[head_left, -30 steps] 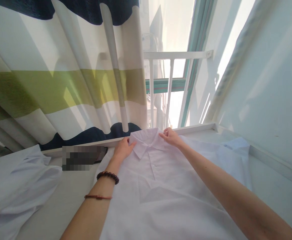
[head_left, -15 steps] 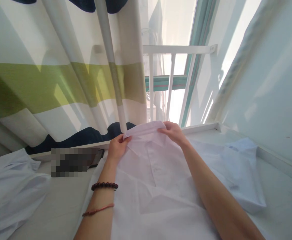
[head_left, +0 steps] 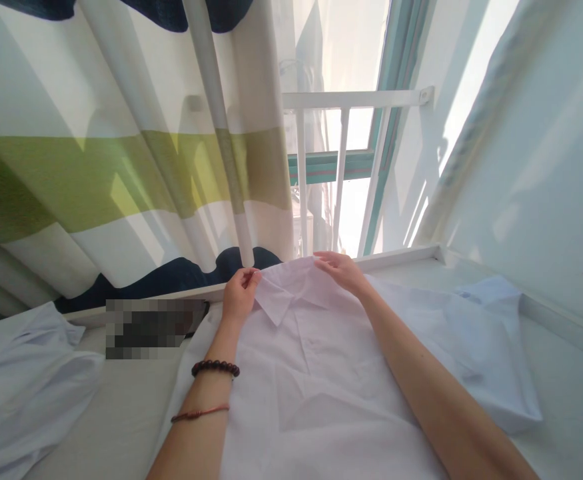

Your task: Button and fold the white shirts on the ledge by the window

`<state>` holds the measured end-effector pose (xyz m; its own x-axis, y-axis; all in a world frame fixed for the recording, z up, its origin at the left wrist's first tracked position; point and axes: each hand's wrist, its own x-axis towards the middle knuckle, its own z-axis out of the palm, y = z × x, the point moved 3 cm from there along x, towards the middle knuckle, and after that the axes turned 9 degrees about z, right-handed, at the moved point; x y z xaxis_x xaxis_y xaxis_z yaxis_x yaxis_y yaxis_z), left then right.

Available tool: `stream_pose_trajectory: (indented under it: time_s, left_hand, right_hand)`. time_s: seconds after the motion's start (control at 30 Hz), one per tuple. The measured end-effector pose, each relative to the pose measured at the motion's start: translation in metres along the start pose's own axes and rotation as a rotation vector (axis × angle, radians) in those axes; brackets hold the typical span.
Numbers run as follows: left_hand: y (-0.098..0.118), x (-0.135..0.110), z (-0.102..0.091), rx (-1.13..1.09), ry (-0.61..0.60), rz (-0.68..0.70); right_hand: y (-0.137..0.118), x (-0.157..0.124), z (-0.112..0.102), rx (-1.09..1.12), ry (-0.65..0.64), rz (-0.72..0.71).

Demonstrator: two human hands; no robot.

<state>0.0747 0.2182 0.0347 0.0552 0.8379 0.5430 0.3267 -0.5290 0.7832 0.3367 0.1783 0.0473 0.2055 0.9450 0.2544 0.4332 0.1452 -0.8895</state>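
Observation:
A white collared shirt lies spread out in front of me, its buttoned front facing up and its collar at the far end. The left half of the collar is folded down into a point. My left hand pinches the collar's fold at its left end. At the other end, my right hand has its thumb and fingers on the collar's top edge. The right collar point is hidden under that hand.
Another white garment lies at the left, beside a dark pixelated item. More white cloth is spread at the right. Beyond the surface's raised edge hang a striped curtain and a white railing before a window.
The collar, raised before, has been folded down, and its left point now shows on the shirt front. My left hand has shifted slightly right; my right hand is slightly lower in view.

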Motion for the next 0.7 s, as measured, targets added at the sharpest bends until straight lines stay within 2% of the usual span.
stream_pose_trajectory:
  time_s: [0.17,0.4,0.57,0.7]
  left_hand:
    - [-0.002,0.001,0.003,0.047,-0.052,-0.002]
    - [-0.003,-0.002,0.000,0.085,0.010,0.000]
    - [-0.006,-0.006,0.001,0.035,-0.069,0.033]
    - [-0.005,-0.007,0.001,0.105,-0.080,0.035]
  right_hand:
    - [0.008,0.004,0.004,-0.057,0.039,-0.010]
    - [0.018,-0.004,0.016,-0.049,0.149,-0.036]
    - [0.019,-0.009,0.016,0.010,0.070,-0.029]
    - [0.022,-0.009,0.016,0.051,0.036,-0.015]
